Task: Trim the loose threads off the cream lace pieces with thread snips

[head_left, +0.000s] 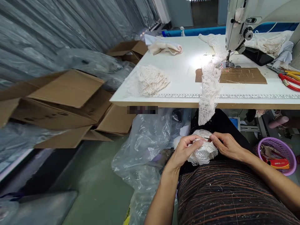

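Right, down in the lap sits the lace bundle, a soft white wad resting on dark fabric just below the tabletop edge. It lies squarely between the two hands, its longer side running left to right. The left hand is curled against its left flank, fingers closed on the lace. The right hand pinches the upper right rim, thumb and forefinger tight together. A thin dark sliver shows between the fingertips, too small to tell what it is. Both hands are on the bundle, neither nearer than the other. Above the bundle a lace strip hangs over the tabletop edge and runs up to the needle of the sewing machine, crossing a flat cardboard sheet. Further left on the white surface sits a loose lace pile, and red-handled cutters lie at far right. Around the seat there are clear plastic bags, flattened cardboard boxes and a purple basket on the green floor.
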`<state>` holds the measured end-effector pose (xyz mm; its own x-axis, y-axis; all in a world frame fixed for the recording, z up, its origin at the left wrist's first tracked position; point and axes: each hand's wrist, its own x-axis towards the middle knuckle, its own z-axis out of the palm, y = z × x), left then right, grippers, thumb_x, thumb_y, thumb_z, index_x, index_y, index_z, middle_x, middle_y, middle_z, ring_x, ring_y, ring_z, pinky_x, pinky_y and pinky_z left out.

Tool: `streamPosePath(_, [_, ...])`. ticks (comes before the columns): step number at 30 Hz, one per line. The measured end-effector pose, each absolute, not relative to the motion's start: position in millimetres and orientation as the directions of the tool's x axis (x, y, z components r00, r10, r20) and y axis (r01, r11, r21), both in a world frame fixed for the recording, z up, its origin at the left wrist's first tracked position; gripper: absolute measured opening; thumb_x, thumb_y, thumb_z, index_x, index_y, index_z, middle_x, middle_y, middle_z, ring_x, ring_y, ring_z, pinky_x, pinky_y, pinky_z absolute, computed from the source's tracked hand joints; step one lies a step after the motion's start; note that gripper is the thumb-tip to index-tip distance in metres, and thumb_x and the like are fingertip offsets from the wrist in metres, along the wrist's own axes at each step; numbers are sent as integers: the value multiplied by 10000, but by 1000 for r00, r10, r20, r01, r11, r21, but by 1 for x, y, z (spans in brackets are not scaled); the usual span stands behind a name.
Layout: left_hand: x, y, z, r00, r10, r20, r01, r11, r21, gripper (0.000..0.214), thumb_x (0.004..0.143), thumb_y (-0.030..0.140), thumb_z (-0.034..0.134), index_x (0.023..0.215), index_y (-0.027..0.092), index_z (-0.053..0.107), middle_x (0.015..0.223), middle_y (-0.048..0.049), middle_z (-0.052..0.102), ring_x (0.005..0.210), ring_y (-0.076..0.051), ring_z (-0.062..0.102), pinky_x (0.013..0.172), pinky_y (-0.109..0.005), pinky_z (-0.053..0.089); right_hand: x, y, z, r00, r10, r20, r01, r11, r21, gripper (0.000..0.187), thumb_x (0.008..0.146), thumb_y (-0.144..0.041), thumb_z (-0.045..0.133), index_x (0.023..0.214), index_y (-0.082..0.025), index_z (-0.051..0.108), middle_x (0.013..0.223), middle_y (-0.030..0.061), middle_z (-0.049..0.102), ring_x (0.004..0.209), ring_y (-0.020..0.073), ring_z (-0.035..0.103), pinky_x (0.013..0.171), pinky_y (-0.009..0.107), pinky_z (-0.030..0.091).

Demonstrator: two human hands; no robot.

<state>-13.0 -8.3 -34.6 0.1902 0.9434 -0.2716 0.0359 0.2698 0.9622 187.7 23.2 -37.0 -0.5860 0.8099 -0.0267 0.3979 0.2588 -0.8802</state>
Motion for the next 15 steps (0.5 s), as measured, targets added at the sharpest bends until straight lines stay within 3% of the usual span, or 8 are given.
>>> streamPosePath(4, [-13, -8, -34, 174, 940, -295, 32, 294, 955, 399, 719, 527, 748, 724, 128, 747, 647, -27, 658, 581, -124, 524, 556, -224, 406, 183, 25, -36, -559, 828, -47, 349, 184, -919, 540, 988, -561, 359, 915, -152, 704, 655, -3, 560, 581, 122, 462, 570, 253, 355])
streamPosePath(8, [-10, -7, -31, 194, 943, -272, 108, 255, 961, 416, 714, 545, 736, 721, 129, 730, 665, -28, 650, 636, -149, 550, 592, -237, 431, 171, 26, -35, -516, 855, -48, 249, 96, -964, 427, 847, -523, 639, 1047, -154, 716, 841, 38, 662, 680, 144, 535, 611, 259, 418])
streamPosePath(12, [-8, -8, -31, 197, 951, -237, 177, 203, 963, 393, 731, 513, 724, 761, 122, 739, 671, -20, 641, 636, -140, 529, 592, -233, 422, 159, 25, -37, -456, 890, 26, 202, 132, -970, 263, 832, -434, 669, 805, -179, 726, 780, 34, 642, 744, 162, 558, 705, 290, 429])
streamPosePath(15, [-8, -11, -31, 225, 936, -270, 155, 239, 959, 410, 746, 532, 712, 748, 122, 726, 640, -8, 615, 580, -116, 487, 555, -225, 404, 156, 23, -39, -434, 901, -22, 119, 33, -992, 370, 820, -529, 650, 689, -184, 622, 654, -14, 521, 637, 130, 466, 625, 271, 392])
